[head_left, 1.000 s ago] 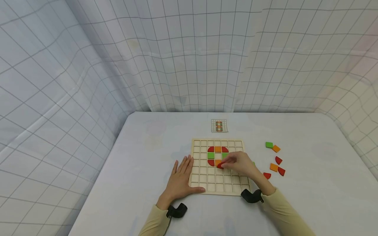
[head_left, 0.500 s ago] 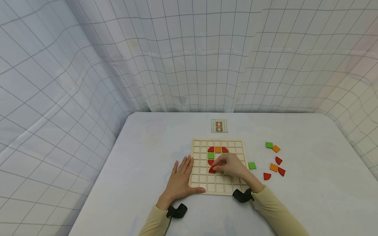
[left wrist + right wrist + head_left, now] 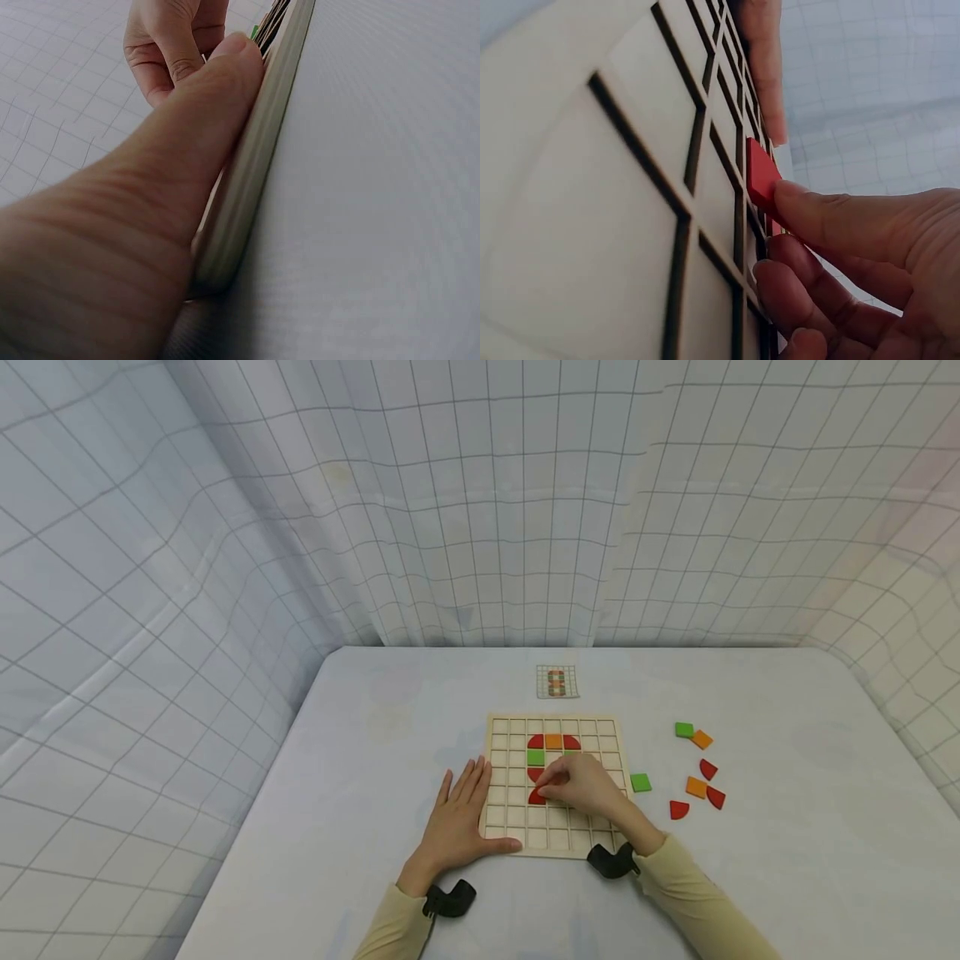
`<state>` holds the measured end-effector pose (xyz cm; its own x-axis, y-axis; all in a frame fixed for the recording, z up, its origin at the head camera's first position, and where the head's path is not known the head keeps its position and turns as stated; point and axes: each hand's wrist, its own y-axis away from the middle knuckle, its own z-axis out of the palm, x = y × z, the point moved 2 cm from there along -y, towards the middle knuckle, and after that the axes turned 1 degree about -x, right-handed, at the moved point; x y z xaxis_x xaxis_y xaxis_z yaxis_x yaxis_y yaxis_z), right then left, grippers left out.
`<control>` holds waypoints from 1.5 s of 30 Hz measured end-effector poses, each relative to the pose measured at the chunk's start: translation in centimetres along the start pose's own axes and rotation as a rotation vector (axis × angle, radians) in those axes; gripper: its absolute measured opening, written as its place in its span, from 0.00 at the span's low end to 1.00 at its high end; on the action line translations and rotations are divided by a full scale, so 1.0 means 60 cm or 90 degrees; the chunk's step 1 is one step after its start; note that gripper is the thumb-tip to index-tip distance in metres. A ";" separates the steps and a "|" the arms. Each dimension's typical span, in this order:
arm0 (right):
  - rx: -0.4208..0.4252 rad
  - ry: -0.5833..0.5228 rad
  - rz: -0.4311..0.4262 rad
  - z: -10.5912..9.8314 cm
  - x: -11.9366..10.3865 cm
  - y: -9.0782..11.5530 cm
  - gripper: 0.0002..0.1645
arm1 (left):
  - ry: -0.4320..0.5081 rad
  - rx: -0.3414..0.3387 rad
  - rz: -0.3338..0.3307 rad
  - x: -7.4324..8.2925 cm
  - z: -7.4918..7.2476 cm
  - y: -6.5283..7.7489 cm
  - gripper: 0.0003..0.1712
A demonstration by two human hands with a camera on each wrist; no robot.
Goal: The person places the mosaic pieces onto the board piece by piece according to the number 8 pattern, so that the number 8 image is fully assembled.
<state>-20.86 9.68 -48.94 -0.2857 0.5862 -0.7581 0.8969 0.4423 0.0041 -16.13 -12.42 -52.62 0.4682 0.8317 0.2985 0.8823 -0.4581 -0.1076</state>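
Note:
A wooden grid board (image 3: 517, 837) lies on the white table, with red quarter-circle, orange and green square tiles set in its upper middle cells. My right hand (image 3: 583, 785) pinches a red quarter-circle tile (image 3: 536, 797) between thumb and fingers, at a cell just below the placed red one. In the right wrist view that red tile (image 3: 762, 176) stands close at the grid ridges, thumb on its face. My left hand (image 3: 453, 827) lies with straight fingers along the board's left edge, its thumb over the front edge. The right hand hides some placed tiles.
A small printed pattern card (image 3: 557, 682) lies behind the board. Right of it are loose tiles: a green square (image 3: 641, 782) near the board edge, another green square (image 3: 684, 730), orange squares (image 3: 696, 787) and several red quarter-circles (image 3: 678, 810).
My right hand has carried the red quarter-circle tile left and slightly toward me, to the cell under the placed red one. The left hand has stayed put.

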 end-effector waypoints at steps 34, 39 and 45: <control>0.077 0.024 -0.065 -0.043 0.033 0.048 0.04 | -0.008 0.003 0.005 0.000 0.000 0.001 0.69; 0.119 0.041 -0.032 -0.076 0.056 0.076 0.04 | -0.001 0.010 0.011 0.001 0.000 0.002 0.69; 0.179 0.063 0.022 -0.125 0.090 0.111 0.06 | -0.011 0.007 0.005 -0.001 0.002 0.001 0.70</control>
<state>-18.96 20.89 -48.12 -0.2730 0.6672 -0.6930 0.9608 0.2245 -0.1624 -16.07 -12.45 -52.74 0.4764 0.8330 0.2814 0.8787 -0.4619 -0.1204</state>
